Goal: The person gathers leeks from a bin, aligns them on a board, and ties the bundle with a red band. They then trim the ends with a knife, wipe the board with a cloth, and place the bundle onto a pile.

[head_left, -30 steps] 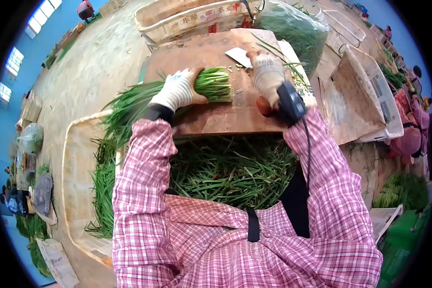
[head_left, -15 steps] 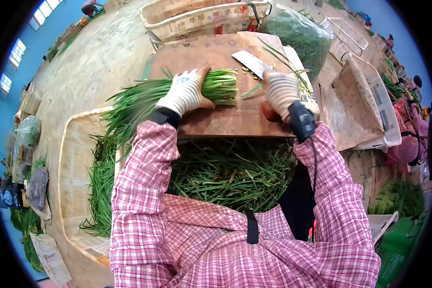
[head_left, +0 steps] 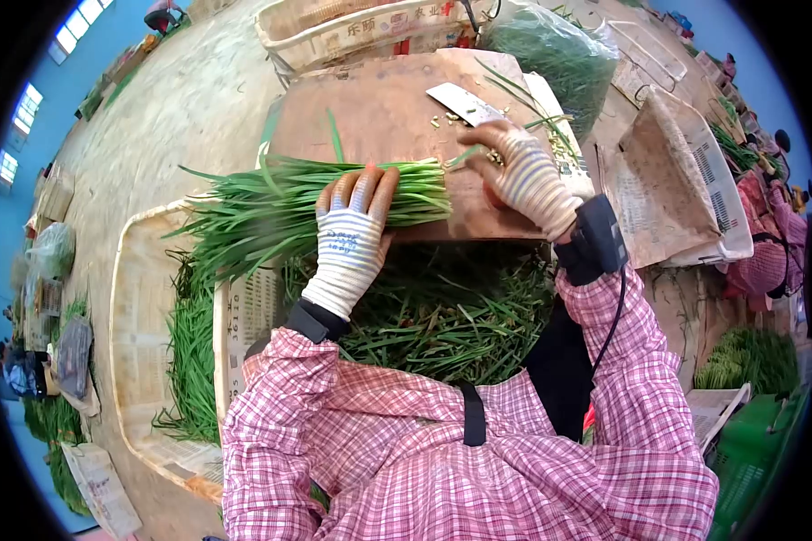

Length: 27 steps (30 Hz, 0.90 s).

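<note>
A bunch of garlic chives lies across the wooden board, its pale cut ends pointing right and its leaves hanging over the left edge. My left hand, in a striped glove, grips the bunch from the near side, fingers over the top. To the right, my gloved right hand is above the board with its fingers loosely bent and apart. Just beyond those fingers lies a knife with a wide blade; its handle is hidden behind the hand. Small cut bits are scattered near the board's right edge.
Loose green leaves fill the space below the board. A crate of chives stands at left, another crate beyond the board. A plastic bag of greens is at far right of it; a tilted crate stands right.
My left hand has shifted from across the bunch to its near side, and the bunch lies slightly nearer. My right hand has come off the knife, its fingers moving left.
</note>
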Motion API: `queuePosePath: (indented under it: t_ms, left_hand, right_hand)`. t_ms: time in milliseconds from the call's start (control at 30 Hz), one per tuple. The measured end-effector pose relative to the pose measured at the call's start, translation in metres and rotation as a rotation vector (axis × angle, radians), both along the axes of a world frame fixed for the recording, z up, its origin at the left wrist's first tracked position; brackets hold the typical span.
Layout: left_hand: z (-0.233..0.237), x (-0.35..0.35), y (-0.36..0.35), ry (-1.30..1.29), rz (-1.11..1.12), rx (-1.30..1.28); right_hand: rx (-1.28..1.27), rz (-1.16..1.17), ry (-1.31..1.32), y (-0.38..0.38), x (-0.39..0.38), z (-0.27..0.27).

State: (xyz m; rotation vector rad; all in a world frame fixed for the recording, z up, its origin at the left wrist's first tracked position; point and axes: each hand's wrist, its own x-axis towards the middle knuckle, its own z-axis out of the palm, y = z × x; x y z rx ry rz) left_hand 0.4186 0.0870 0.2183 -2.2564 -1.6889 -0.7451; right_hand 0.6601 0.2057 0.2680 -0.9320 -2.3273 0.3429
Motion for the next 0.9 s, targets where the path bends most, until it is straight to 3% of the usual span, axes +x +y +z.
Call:
queuePosePath:
  t_ms: [33,133,267,300,400,433,567,667,733,900]
  left_hand:
    - [0.009,0.003,0.000,0.033,0.041,-0.061]
    - [0.016,0.003,0.014,0.033,0.038,-0.029]
    - [0.005,-0.003,0.023,0.008,-0.006,-0.117]
    - [0.005,-0.004,0.021,0.002,-0.018,-0.117]
    - [0.004,-0.003,0.019,-0.007,-0.028,-0.077]
    - [0.003,-0.002,0.019,-0.026,-0.032,-0.072]
    - [0.005,-0.003,0.018,-0.068,-0.029,-0.065]
    - [0.006,-0.005,0.018,-0.093,-0.040,-0.068]
    - [0.006,-0.011,0.016,-0.126,-0.055,-0.061]
    - [0.013,-0.037,-0.006,-0.115,0.085,0.051]
  right_hand:
    - [0.125,-0.087,-0.207,-0.007,0.005,0.001]
    - [0.143,-0.267,-0.692,0.000,0.018,-0.017]
    - [0.243,-0.341,-0.473,-0.003,0.023,-0.024]
    - [0.273,-0.234,-0.318,-0.003,0.020,-0.021]
    - [-0.086,0.002,0.027,-0.008,-0.016,-0.013]
    - [-0.001,0.060,-0.029,-0.005,-0.023,-0.015]
    - [-0.089,0.114,-0.251,0.004,-0.037,-0.008]
    - [0.338,0.022,-0.467,0.007,-0.031,0.003]
    - [0.379,0.039,-0.498,0.019,-0.004,0.024]
    - [0.408,-0.309,-0.718,0.088,0.109,0.011]
